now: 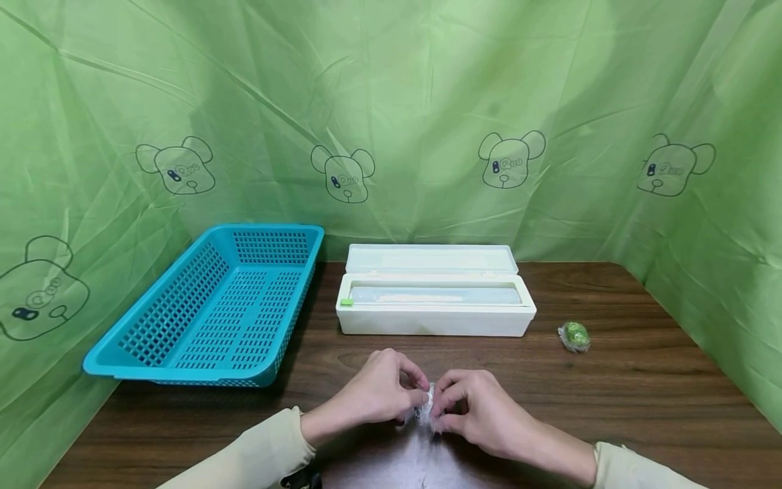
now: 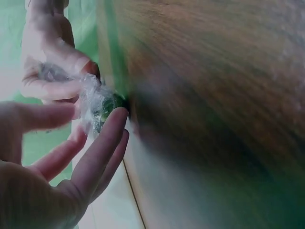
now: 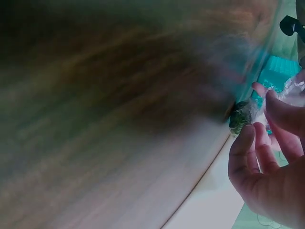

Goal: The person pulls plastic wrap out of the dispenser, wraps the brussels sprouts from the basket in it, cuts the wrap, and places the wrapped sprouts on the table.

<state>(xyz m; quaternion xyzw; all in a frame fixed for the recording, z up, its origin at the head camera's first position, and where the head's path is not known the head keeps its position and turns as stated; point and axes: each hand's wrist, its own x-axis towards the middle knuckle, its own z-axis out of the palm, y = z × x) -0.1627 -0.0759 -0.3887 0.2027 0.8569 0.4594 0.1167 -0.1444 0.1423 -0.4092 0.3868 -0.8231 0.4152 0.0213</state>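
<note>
Between both hands is a small dark green item [image 2: 110, 103] of unclear kind, wrapped in clear crinkled cling film [image 1: 425, 406]. My left hand [image 1: 389, 388] pinches the film from the left, its fingertips against the bundle. From the right, my right hand [image 1: 482, 409] pinches gathered film with thumb and fingers. In the right wrist view the green item [image 3: 241, 117] bulges beneath the fingertips, low over the table. To the right on the table lies another green round item [image 1: 575, 334] in cling film.
A white cling film dispenser [image 1: 435, 324] stands behind the hands, lid raised, a roll inside and a green slider at its left end. At the left is a blue perforated basket [image 1: 269, 372]. Green curtain [image 1: 415, 88] encloses the brown wooden table [image 1: 660, 380].
</note>
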